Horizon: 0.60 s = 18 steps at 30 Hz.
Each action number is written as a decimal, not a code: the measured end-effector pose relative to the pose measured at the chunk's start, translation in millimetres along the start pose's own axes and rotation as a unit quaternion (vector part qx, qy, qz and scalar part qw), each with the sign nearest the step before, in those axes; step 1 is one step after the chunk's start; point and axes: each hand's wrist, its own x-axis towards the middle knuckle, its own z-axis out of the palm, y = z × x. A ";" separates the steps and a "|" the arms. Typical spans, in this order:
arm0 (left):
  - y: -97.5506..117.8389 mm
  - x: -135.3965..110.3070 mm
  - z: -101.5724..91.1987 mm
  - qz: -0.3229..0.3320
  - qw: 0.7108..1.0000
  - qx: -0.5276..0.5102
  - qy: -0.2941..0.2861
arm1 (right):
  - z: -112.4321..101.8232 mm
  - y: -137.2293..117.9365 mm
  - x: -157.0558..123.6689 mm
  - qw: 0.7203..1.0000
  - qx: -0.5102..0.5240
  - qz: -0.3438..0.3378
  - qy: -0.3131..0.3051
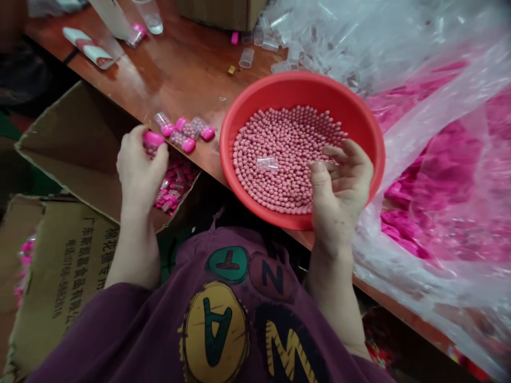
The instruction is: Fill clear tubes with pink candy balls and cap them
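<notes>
Purple sweatshirt (223,319) at six o'clock; left hand (140,170) at nine, grip closed on a pink-capped tube (154,139); right hand (339,191) open over pink candy balls (279,159) in a red bowl (239,122).

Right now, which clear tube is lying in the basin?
The uncapped tube on the pink balls, near the right hand; the others are outside the red basin.

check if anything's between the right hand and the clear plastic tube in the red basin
Nothing visible blocks it. The clear plastic tube lies on top of the pink balls in the red basin, just left of the right hand. Only more of the balls lie between them.
</notes>
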 end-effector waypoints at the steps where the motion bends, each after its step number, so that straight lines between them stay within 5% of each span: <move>1: -5.5 3.4 -3.9 -0.011 0.998 0.060 0.031 | -1.2 -1.7 -0.9 1.000 0.006 0.016 -0.004; 3: 6.0 2.2 -1.2 0.035 0.992 0.080 0.088 | -3.2 -8.0 -2.1 0.999 0.011 0.045 -0.004; 5: 42.4 -5.3 14.7 0.182 0.981 -0.005 0.060 | -4.1 -13.4 -2.3 0.998 0.007 0.060 0.012; 6: 65.2 -9.0 26.5 0.264 0.963 -0.042 0.011 | -4.3 -14.4 -2.2 0.998 0.007 0.060 0.024; 8: 109.2 -12.7 55.3 0.376 0.906 -0.028 -0.194 | -4.3 -12.9 -2.4 0.998 0.010 0.050 0.043; 11: 148.6 -6.0 102.5 0.364 0.856 0.127 -0.344 | -3.4 -7.6 -3.4 0.998 0.017 0.043 0.030; 14: 152.6 10.2 138.6 0.349 0.836 0.211 -0.368 | -1.5 -8.2 -4.3 0.998 0.024 0.050 0.007; 18: 137.9 28.4 155.5 0.391 0.814 0.244 -0.354 | -7.4 -19.6 -5.5 0.999 0.007 0.037 0.027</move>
